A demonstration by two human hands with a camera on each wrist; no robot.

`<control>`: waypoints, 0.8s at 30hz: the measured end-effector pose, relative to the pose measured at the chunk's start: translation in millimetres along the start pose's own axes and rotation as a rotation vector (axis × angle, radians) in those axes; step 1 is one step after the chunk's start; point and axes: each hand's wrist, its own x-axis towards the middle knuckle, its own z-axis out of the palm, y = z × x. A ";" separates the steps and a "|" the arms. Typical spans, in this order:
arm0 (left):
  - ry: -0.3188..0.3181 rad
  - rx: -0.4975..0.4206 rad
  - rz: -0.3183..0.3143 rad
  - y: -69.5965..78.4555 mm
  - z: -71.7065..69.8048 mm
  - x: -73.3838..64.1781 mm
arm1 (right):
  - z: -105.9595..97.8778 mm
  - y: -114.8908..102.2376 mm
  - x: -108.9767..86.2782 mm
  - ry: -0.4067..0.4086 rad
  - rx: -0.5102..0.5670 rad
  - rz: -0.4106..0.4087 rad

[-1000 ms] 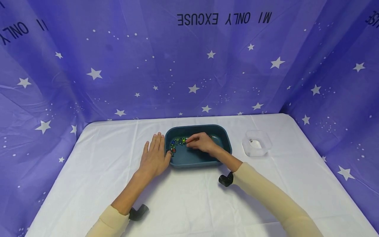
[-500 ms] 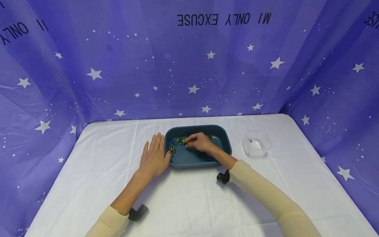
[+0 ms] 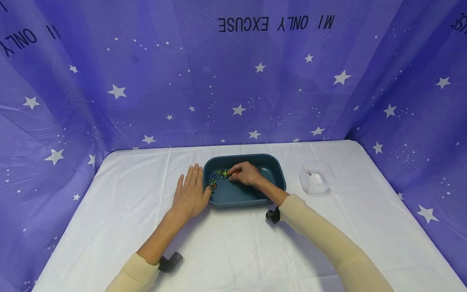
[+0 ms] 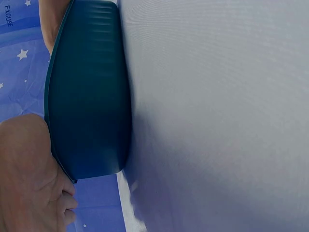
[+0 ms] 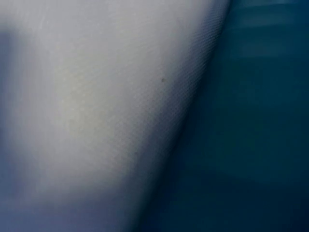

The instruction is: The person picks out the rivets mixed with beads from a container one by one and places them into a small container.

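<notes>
At the bottom of the frame, two pale sleeves (image 3: 328, 239) reach over the white-covered table (image 3: 222, 251). Left of centre, the left hand (image 3: 189, 196) lies flat with straight fingers, its thumb at the left rim of a teal basin (image 3: 240, 203); it grips nothing. At centre, the right hand (image 3: 245, 173) dips into the basin, fingers and thumb drawn together at the small glassy beads (image 3: 220, 174); whether one is pinched cannot be told. The beads gather along the basin's left and far-left inside; they look hard, light and slick, likely to roll, so a fingertip pinch round the sides seems best. The basin looks stiff and light, steadiest held by its rim. Right of it stands a clear container (image 3: 316, 189) with a tiny piece inside. A starry purple curtain (image 3: 204, 97) fills the upper frame.
</notes>
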 end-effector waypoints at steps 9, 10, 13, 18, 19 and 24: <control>-0.022 -0.016 -0.005 0.2 -0.7 -0.3 | 0.4 3.4 4.6 -0.011 -0.061 -0.022; -0.022 -0.014 -0.004 0.1 -0.9 -0.2 | 0.5 3.6 4.7 -0.012 -0.068 -0.025; -0.020 -0.008 -0.002 0.2 -1.0 0.0 | 0.7 3.3 4.4 -0.015 -0.084 -0.030; -0.018 -0.008 0.001 0.2 -0.6 -0.2 | 1.6 1.4 2.5 -0.011 -0.111 -0.035; -0.021 -0.009 0.001 0.2 -0.7 -0.3 | 1.7 1.2 2.3 -0.010 -0.115 -0.036; -0.019 -0.003 -0.002 -0.1 -1.0 -0.6 | 2.1 1.2 2.4 -0.007 -0.121 -0.039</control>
